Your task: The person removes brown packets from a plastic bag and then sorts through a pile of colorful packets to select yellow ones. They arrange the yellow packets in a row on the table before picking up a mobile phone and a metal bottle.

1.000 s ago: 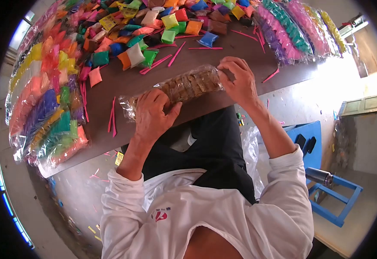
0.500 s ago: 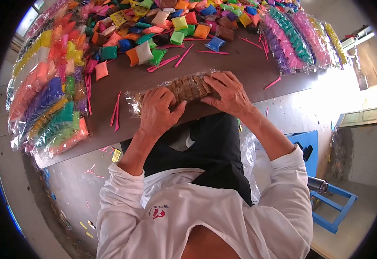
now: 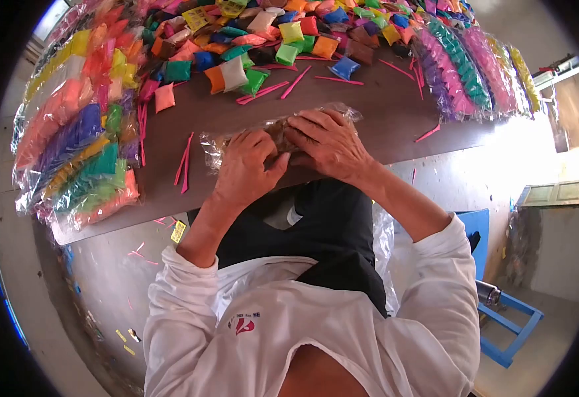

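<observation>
A long clear plastic bag (image 3: 211, 151) of small brown packets lies near the table's front edge. My left hand (image 3: 248, 162) is curled over its left part, thumb on the near side. On the bag's middle, close beside the left hand, my right hand (image 3: 326, 142) presses with bent fingers. Most of the brown packets are hidden under both hands. Loose crinkled plastic sticks out past the right hand and at the left end.
Loose coloured packets (image 3: 289, 32) are heaped across the back of the brown table (image 3: 395, 135). Filled bags stand stacked at left (image 3: 71, 139) and right (image 3: 458, 73). Pink plastic sticks (image 3: 296, 83) lie scattered. A blue stool frame (image 3: 518, 331) and a metal flask (image 3: 488, 292) are at lower right.
My right hand has moved left along the bag, from its right end to the middle, closer to my left hand. The brown packets are now mostly covered. The view has shifted slightly.
</observation>
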`<act>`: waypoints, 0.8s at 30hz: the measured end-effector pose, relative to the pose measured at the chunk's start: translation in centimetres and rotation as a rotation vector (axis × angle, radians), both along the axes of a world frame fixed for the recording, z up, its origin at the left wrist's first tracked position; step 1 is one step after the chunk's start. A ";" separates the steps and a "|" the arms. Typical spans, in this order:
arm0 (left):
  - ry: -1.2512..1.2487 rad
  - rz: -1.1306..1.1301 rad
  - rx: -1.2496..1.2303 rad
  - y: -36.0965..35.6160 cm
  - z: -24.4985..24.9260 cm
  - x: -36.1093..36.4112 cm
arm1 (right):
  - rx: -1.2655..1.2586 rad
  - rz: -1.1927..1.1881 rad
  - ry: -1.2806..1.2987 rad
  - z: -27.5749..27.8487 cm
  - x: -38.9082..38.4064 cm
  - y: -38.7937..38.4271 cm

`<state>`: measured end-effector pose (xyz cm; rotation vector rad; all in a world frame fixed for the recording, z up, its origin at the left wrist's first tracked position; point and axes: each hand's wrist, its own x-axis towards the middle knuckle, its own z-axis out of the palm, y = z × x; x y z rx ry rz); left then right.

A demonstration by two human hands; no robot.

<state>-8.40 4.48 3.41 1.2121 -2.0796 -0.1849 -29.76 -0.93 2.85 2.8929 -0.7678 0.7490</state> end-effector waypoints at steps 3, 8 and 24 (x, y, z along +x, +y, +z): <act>0.054 -0.010 0.124 1.4 1.3 1.4 | -0.021 -0.011 -0.005 -0.1 0.2 0.1; 0.106 0.142 0.097 4.2 2.5 5.3 | -0.088 -0.024 0.002 0.0 1.0 0.2; 0.234 0.366 0.277 3.9 0.4 8.7 | -0.022 -0.006 -0.033 -0.1 1.4 0.1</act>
